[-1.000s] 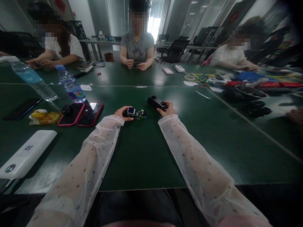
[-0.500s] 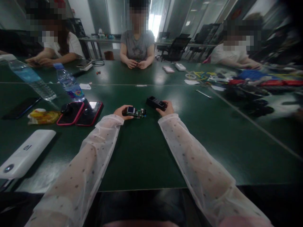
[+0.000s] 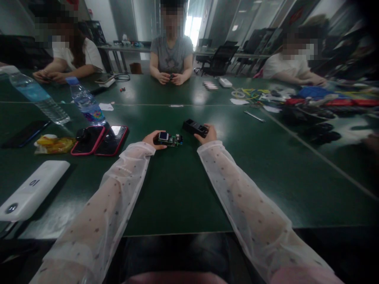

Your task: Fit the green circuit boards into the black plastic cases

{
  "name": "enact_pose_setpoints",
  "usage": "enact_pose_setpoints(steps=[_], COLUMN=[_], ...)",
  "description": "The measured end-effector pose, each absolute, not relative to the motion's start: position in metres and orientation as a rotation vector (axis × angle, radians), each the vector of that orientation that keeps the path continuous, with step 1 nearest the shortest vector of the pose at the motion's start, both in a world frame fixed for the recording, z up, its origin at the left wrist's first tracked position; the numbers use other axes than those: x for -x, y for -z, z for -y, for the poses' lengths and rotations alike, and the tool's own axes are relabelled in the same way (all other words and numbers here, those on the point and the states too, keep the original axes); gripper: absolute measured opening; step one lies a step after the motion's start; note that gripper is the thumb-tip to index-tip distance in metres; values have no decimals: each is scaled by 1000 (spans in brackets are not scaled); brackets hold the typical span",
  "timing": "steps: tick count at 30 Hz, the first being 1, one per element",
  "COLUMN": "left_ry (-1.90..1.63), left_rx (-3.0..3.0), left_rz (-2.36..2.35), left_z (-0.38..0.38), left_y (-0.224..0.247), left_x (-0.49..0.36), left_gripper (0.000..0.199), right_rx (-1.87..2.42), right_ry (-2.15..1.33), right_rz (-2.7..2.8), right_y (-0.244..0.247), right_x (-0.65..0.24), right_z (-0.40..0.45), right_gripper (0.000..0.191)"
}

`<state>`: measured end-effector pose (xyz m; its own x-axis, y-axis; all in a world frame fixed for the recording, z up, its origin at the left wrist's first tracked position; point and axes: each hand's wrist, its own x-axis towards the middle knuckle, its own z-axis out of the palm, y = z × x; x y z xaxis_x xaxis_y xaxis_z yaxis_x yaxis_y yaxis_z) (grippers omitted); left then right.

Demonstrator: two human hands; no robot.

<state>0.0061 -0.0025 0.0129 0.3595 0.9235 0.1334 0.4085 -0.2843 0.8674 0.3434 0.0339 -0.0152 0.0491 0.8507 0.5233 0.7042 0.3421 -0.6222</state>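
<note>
My left hand is closed on the left end of a green circuit board, thumb and fingers on either side of it. The board carries a small square screen and several small parts toward its right end. A black plastic case with openings in its top lies a little to the right, apart from the board. My right hand grips that case by its right end. Sheer white dotted sleeves cover both my forearms.
On the left are two phones in pink cases, a yellow packet, a white power bank and water bottles. A wrench and tangled cables lie to the right. Several people sit across the green table.
Both hands keep their hold on the board and the case, nearly in place. The whole view has shifted very slightly. The person opposite now shows a small dark thing between the hands.
</note>
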Motion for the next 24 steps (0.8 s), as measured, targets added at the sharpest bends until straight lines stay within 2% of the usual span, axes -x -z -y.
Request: enact_pose_setpoints(steps=[5,14,19,24], left_ry=[-884,-907,-967,-925], left_rx=[-1857,-1810,-1726,-1795], left_rz=[-1108,-1061,-1046,-1099], left_z=[-2,-2,-10,-11], left_y=[-8,-8,4,5], left_x=[-5,-8,-5,-1], left_gripper=[83,89,91,89], right_rx=[1440,1035,947,1010], right_ry=[-297,-619,-636,-643], right_rz=[1623,1626,1776,1811], right_y=[16,-8,-21,-14], right_x=[-342,-304,-276,-265], right_z=[-37,-11,13,20], right_gripper=[59,64,61,57])
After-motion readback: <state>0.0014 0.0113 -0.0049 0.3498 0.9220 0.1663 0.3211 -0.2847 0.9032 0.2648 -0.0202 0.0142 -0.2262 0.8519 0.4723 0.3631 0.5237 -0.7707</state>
